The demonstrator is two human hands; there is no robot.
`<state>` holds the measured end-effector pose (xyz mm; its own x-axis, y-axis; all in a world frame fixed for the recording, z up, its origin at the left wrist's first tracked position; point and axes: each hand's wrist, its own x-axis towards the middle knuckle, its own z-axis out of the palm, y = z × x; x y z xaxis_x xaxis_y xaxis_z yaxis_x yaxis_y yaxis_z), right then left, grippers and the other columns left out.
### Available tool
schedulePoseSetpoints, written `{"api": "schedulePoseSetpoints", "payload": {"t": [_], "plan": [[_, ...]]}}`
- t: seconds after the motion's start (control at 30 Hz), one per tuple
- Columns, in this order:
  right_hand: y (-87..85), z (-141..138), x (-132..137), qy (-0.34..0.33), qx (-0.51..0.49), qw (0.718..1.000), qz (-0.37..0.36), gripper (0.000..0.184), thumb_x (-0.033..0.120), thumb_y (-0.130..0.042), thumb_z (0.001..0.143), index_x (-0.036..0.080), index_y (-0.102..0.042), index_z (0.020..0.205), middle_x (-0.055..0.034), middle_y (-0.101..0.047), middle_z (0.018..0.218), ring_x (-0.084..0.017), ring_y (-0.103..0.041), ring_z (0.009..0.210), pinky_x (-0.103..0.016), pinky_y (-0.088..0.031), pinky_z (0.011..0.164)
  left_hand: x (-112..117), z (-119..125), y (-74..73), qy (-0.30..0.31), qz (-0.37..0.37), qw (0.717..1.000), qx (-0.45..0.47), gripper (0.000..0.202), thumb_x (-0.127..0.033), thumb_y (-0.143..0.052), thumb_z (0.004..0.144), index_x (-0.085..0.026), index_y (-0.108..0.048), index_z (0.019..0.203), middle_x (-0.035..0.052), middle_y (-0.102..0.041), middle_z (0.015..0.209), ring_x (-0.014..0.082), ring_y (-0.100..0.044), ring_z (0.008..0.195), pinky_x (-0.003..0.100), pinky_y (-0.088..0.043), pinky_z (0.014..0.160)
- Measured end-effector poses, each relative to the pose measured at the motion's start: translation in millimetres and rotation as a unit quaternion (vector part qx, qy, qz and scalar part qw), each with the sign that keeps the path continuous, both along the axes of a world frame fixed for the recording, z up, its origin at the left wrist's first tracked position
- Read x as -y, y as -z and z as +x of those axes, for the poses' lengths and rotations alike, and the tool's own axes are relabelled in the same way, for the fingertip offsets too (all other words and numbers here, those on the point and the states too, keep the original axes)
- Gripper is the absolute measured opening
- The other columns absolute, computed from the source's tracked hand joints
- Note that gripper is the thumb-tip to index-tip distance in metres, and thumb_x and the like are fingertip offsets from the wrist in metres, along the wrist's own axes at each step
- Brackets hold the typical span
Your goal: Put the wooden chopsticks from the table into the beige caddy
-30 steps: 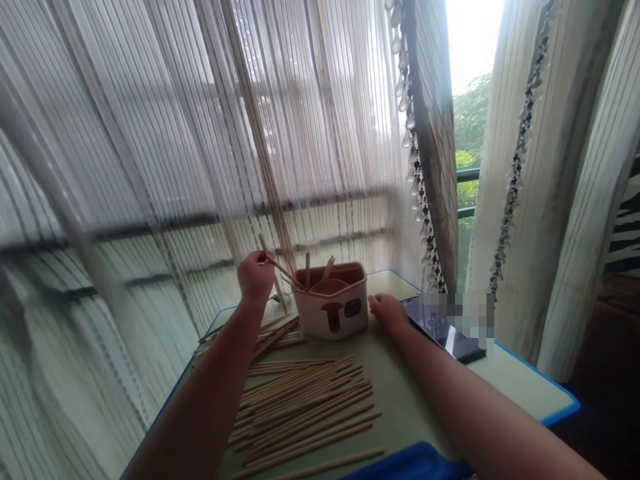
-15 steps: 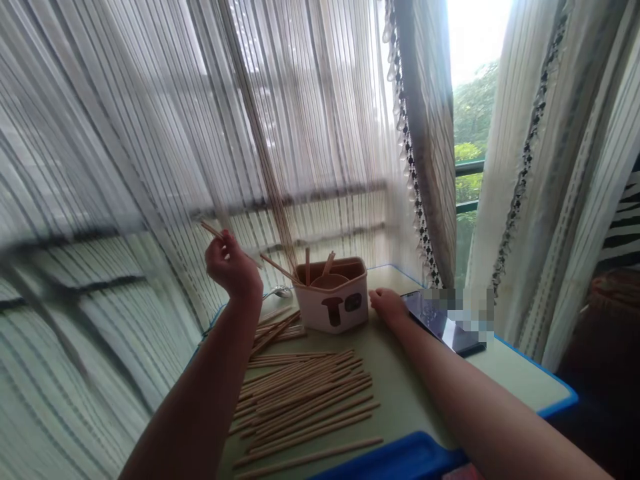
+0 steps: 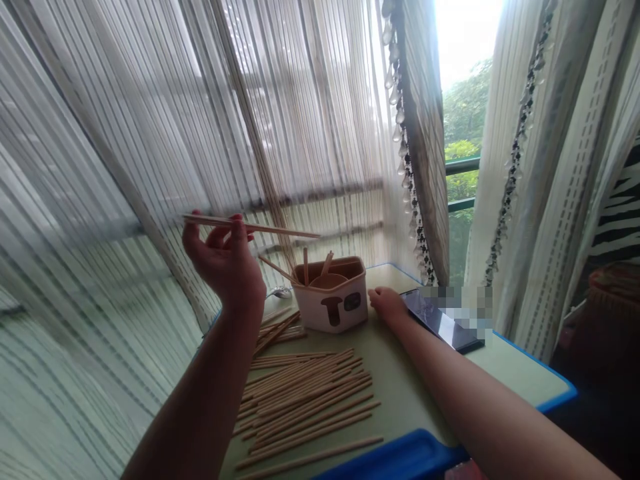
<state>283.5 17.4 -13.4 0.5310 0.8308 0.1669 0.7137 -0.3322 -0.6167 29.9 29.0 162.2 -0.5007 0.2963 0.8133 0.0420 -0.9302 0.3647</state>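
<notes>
My left hand (image 3: pixel 225 263) is raised above the table's left side, its fingers pinched on a long wooden stick (image 3: pixel 273 230) held almost level. Below and to its right stands a white and brown holder (image 3: pixel 333 303) with a few sticks leaning in it. My right hand (image 3: pixel 387 303) rests curled on the green table (image 3: pixel 400 387) just right of the holder, beside a dark phone (image 3: pixel 443 323); nothing shows in its fingers. Several loose wooden sticks (image 3: pixel 305 400) lie spread on the table in front of the holder.
Sheer striped curtains (image 3: pixel 200 133) hang close behind and left of the table. A beaded curtain edge (image 3: pixel 415 173) hangs at the back right. A blue object (image 3: pixel 400 457) sits at the table's near edge. The table's blue rim (image 3: pixel 555 393) ends at right.
My left hand has lifted away from the holder, up and to the left, drawing a stick with it and turning it level. My right hand has stayed by the phone.
</notes>
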Motion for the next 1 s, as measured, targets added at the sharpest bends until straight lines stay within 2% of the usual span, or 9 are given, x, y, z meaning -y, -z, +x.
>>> {"api": "schedulePoseSetpoints", "payload": {"t": [0.13,0.23,0.4,0.73,1.0], "plan": [[0.3,1,0,-0.002,0.000,1.000,0.003,0.042,0.042,-0.035,0.084,0.017,-0.067,0.078,-0.0083,-0.068,0.086,-0.016,-0.058,0.074,-0.023,-0.030,0.055,5,12,5.3,0.065,-0.011,0.997,-0.049,0.062,-0.025,-0.063,0.078,-0.025,-0.028,0.129,0.0023,-0.063,0.094,0.0136,-0.064,0.083,0.021,-0.054,0.060],[0.6,1,-1,-0.003,0.001,1.000,0.004,0.041,0.041,-0.035,0.083,0.017,-0.067,0.078,-0.0082,-0.068,0.086,-0.016,-0.058,0.073,-0.023,-0.029,0.054,2,17,10.8,0.081,-0.025,0.994,-0.069,0.065,-0.026,-0.064,0.077,-0.024,-0.027,0.131,0.0025,-0.063,0.092,0.0126,-0.064,0.079,0.021,-0.054,0.060],[1.7,1,-2,0.000,0.010,1.000,0.004,0.040,0.040,-0.035,0.084,0.017,-0.067,0.079,-0.0084,-0.068,0.086,-0.015,-0.058,0.072,-0.023,-0.029,0.054,1,21,16.9,0.081,-0.038,0.990,-0.107,0.064,-0.030,-0.064,0.077,-0.024,-0.028,0.131,0.0025,-0.065,0.091,0.0111,-0.064,0.070,0.023,-0.055,0.063],[3.1,2,-2,-0.004,0.007,1.000,0.015,0.039,0.041,-0.036,0.082,0.017,-0.066,0.074,-0.0074,-0.067,0.082,-0.015,-0.056,0.068,-0.024,-0.027,0.053,3,28,23.1,0.070,-0.074,0.986,-0.134,0.060,-0.035,-0.065,0.075,-0.023,-0.036,0.125,0.0019,-0.064,0.088,0.0120,-0.064,0.067,0.023,-0.054,0.060],[4.1,2,-2,-0.008,0.005,1.000,0.011,0.040,0.041,-0.035,0.083,0.017,-0.066,0.075,-0.0073,-0.067,0.082,-0.015,-0.057,0.069,-0.024,-0.028,0.054,18,41,35.4,0.037,-0.048,0.981,-0.186,0.039,-0.030,-0.062,0.078,-0.024,-0.047,0.113,-0.0002,-0.063,0.083,0.0118,-0.062,0.069,0.024,-0.051,0.061]]}}
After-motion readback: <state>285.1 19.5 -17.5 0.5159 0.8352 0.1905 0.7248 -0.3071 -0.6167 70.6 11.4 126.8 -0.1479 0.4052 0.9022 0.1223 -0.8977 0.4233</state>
